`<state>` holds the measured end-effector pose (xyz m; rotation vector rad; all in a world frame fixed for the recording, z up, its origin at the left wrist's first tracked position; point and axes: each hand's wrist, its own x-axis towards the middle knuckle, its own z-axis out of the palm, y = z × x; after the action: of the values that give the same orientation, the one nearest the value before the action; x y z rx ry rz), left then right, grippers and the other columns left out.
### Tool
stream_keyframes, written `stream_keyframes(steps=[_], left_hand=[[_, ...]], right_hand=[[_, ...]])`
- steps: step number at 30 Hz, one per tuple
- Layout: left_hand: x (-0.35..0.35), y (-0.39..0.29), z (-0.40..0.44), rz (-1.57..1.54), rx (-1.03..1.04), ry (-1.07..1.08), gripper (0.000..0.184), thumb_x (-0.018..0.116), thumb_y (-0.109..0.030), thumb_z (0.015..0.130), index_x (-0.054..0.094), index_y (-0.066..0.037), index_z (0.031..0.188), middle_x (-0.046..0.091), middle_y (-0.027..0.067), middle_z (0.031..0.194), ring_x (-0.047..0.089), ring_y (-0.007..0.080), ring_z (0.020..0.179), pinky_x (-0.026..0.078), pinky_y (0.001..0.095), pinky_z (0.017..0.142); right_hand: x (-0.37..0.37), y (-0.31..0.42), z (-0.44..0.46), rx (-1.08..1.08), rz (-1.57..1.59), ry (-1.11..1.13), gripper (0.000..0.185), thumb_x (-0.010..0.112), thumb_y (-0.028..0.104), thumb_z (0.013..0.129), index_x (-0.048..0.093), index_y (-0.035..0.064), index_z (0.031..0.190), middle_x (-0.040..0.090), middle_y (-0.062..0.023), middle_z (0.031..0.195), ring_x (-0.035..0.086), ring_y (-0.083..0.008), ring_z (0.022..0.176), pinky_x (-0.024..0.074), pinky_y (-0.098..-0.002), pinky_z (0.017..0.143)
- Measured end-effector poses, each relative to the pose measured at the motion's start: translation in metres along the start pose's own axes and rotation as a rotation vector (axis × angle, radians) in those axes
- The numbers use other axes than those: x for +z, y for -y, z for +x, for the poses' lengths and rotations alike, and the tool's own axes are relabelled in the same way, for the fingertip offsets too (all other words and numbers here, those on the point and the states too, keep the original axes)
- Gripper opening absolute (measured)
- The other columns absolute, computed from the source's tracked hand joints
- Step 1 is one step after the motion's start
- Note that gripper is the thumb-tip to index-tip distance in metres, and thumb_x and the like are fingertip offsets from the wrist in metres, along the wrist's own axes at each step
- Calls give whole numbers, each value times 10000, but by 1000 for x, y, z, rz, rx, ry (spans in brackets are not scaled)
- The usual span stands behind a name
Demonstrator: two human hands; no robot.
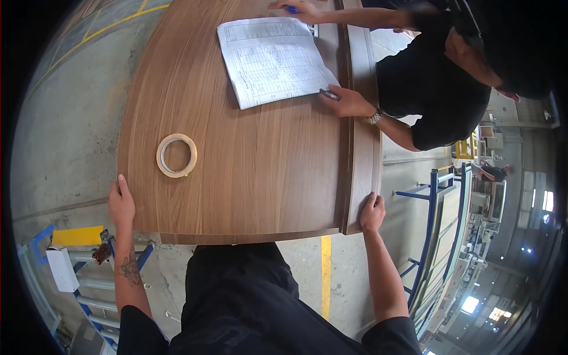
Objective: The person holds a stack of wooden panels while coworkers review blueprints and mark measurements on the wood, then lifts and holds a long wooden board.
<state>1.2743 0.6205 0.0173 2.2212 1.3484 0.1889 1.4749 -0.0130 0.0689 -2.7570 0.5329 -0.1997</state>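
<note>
A stack of brown wood-grain panels [248, 195] lies in front of my body. My left hand [122, 202] grips its left edge near the corner, thumb up along the side and fingers mostly hidden. On the right, my right hand [373, 213] is closed around the edge of the raised strip [362, 148], its fingers curled over. A roll of tan tape [177, 155] lies flat on the panel, nearer to my left hand. Further up rest printed sheets of paper [275, 62], away from both my hands.
Across the panel a co-worker in black [438, 89] leans over the sheets, one hand with a blue pen [291, 9], the other holding a small dark object [329, 94]. A blue rack [435, 219] stands right; a roller frame [97, 284] with a white box [61, 269] stands lower left.
</note>
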Motion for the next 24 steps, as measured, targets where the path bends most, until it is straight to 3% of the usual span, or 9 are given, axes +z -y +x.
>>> stream_keyframes(steps=[14,24], left_hand=[[1,2,-1,-57,10,-1,656,409,-571,1014,666,30,1082,674,275,1079,621,462,1055,486,489,869],[-7,-10,-4,-44,-67,58,690,394,-603,998,656,23,1119,678,266,1115,618,459,1086,488,501,890]], right_hand=[[5,-12,3,29,4,6,492,511,450,988,650,-4,1118,704,-227,1044,661,-408,1003,499,-472,883],[0,-7,0,31,25,-4,505,505,466,980,652,-16,999,695,-247,995,654,-424,970,498,-486,856]])
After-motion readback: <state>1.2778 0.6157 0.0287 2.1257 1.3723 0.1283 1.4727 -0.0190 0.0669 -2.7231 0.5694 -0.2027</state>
